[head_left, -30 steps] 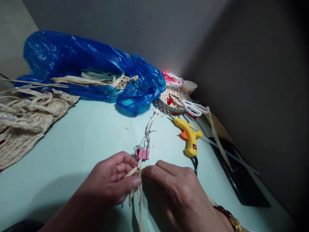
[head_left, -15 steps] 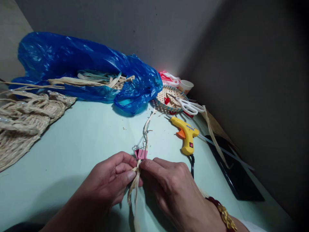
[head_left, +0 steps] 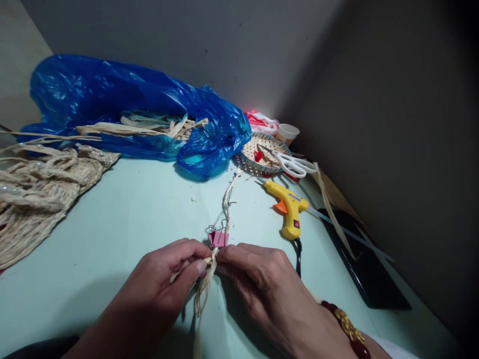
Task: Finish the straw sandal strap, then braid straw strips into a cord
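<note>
A pink binder clip (head_left: pixel 218 239) grips a thin braid (head_left: pixel 226 197) of pale dried husk strips on the table. Just below the clip, loose husk strips (head_left: pixel 205 286) hang toward me. My left hand (head_left: pixel 168 279) pinches one strip between thumb and fingers, drawn out to the left. On the other side, my right hand (head_left: pixel 262 284) is closed at the strands right under the clip; its fingertips are partly hidden behind them.
A yellow glue gun (head_left: pixel 290 207) lies to the right, beside a black flat object (head_left: pixel 368 269). White-handled scissors (head_left: pixel 294 164) rest on a small woven basket (head_left: pixel 249 158). A blue plastic bag (head_left: pixel 112 85) holding husk strips is behind; a woven straw piece (head_left: pixel 41 214) lies left.
My left hand has pulled a strip out leftward, its end now showing past the fingers. The right hand's fingers have shifted slightly under the clip. The hanging strips swing a little left.
</note>
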The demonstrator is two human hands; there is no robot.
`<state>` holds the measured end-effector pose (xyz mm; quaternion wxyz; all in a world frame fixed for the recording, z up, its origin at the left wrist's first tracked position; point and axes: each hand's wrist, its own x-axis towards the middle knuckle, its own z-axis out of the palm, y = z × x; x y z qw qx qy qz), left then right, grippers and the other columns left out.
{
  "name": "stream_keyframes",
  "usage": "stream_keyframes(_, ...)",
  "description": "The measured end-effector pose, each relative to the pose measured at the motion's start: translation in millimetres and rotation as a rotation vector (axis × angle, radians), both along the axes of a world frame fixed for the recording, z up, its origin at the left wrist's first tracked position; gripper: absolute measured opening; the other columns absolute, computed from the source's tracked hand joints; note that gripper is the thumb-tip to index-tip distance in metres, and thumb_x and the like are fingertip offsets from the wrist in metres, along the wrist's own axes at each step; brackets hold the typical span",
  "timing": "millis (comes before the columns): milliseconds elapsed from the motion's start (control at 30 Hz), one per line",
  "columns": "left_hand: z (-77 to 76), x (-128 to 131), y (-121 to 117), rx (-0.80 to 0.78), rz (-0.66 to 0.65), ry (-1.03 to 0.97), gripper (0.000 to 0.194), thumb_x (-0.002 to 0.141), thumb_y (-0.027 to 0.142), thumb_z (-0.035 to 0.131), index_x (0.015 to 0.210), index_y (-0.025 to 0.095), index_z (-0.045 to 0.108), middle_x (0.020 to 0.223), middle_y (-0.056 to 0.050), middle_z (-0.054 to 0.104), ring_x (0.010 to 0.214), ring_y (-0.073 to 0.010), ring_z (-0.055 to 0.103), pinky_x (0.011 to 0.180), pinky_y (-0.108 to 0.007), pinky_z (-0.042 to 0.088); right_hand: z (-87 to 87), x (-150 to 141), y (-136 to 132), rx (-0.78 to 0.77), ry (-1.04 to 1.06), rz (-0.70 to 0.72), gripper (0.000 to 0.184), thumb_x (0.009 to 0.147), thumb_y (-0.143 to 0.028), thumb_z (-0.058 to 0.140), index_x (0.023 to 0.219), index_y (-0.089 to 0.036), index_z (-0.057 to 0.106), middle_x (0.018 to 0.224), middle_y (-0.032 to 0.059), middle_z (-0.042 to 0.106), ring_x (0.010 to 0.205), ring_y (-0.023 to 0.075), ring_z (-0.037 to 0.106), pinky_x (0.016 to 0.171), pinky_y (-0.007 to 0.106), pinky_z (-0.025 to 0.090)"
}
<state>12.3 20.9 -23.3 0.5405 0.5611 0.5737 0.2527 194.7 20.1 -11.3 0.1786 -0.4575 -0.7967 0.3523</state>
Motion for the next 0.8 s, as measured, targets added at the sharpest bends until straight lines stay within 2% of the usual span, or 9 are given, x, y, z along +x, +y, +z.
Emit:
stream_keyframes(133, -0.9, -2, 3, -0.123, -0.027, -0.161, 0.029, 0.082, 0.048, 0.057, 0.074, 0.020, 0.056, 0.061, 0.006, 0.044, 0.057, -0.0110, 0.037, 0.053, -0.023, 0.029, 0.9, 0, 1, 0.011, 0.011, 0.016, 0.022, 0.091, -0.007, 0.046, 0.091, -0.020, 0.064, 0.078, 0.0009, 0.061, 0.067, 0.0147, 0.053, 0.064, 0.026, 0.037)
stream_keyframes(233, -3.0, -4, 6, -0.296, -0.009, -0.268, 0.029, 0.079, 0.047, 0.062, 0.074, 0.019, 0.054, 0.060, 0.009, 0.040, 0.052, -0.0076, 0.028, 0.047, -0.020, 0.020, 0.0, 0, 3, 0.014, 0.031, 0.018, 0.024, 0.091, -0.005, 0.047, 0.092, -0.021, 0.065, 0.080, 0.0013, 0.062, 0.069, 0.0151, 0.055, 0.066, 0.026, 0.038)
stream_keyframes(300, -4.9, -5, 7, -0.343, 0.000, -0.282, 0.027, 0.079, 0.044, 0.063, 0.077, 0.019, 0.055, 0.059, 0.009, 0.040, 0.051, -0.0066, 0.026, 0.047, -0.019, 0.018, -1.8, 0, 4, 0.008, 0.055, 0.014, 0.025, 0.092, -0.007, 0.047, 0.095, -0.021, 0.066, 0.080, 0.0015, 0.063, 0.071, 0.0154, 0.056, 0.068, 0.026, 0.039)
stream_keyframes(367, -6.9, -5, 7, -0.296, 0.010, -0.286, 0.025, 0.080, 0.043, 0.063, 0.080, 0.019, 0.057, 0.059, 0.009, 0.043, 0.052, -0.0068, 0.030, 0.047, -0.019, 0.022, -4.1, 1, 5, -0.007, 0.088, 0.010, 0.024, 0.094, -0.010, 0.047, 0.097, -0.022, 0.068, 0.079, 0.0013, 0.063, 0.072, 0.0154, 0.057, 0.070, 0.025, 0.040)
stream_keyframes(467, -9.8, -6, 7, -0.137, -0.001, -0.290, 0.019, 0.083, 0.039, 0.060, 0.082, 0.021, 0.059, 0.065, 0.006, 0.053, 0.062, -0.0116, 0.048, 0.056, -0.023, 0.035, -6.8, 2, 5, -0.044, 0.145, 0.006, 0.022, 0.096, -0.015, 0.048, 0.095, -0.022, 0.068, 0.080, -0.0005, 0.064, 0.073, 0.0140, 0.058, 0.071, 0.024, 0.041)
stream_keyframes(600, -12.1, -7, 7, 0.097, -0.057, -0.087, 0.016, 0.087, 0.036, 0.053, 0.086, 0.023, 0.062, 0.079, 0.002, 0.065, 0.082, -0.0203, 0.061, 0.073, -0.031, 0.042, -8.4, 3, 6, -0.120, 0.214, -0.001, 0.021, 0.099, -0.020, 0.046, 0.092, -0.023, 0.066, 0.084, -0.0031, 0.065, 0.075, 0.0114, 0.057, 0.073, 0.021, 0.041)
stream_keyframes(700, -12.8, -9, 7, 0.253, -0.096, 0.033, 0.019, 0.089, 0.032, 0.049, 0.084, 0.024, 0.065, 0.086, 0.002, 0.068, 0.083, -0.0182, 0.062, 0.078, -0.031, 0.042, -8.8, 3, 6, -0.174, 0.251, -0.010, 0.020, 0.099, -0.023, 0.046, 0.092, -0.024, 0.065, 0.084, -0.0044, 0.064, 0.073, 0.0101, 0.054, 0.074, 0.020, 0.041)
stream_keyframes(800, -13.6, -9, 7, 0.292, -0.129, 0.081, 0.022, 0.089, 0.031, 0.045, 0.081, 0.023, 0.064, 0.081, 0.002, 0.066, 0.078, -0.0159, 0.062, 0.074, -0.028, 0.042, -8.1, 3, 5, -0.211, 0.257, -0.023, 0.020, 0.099, -0.024, 0.046, 0.087, -0.022, 0.062, 0.077, -0.0051, 0.059, 0.068, 0.0090, 0.050, 0.069, 0.020, 0.040)
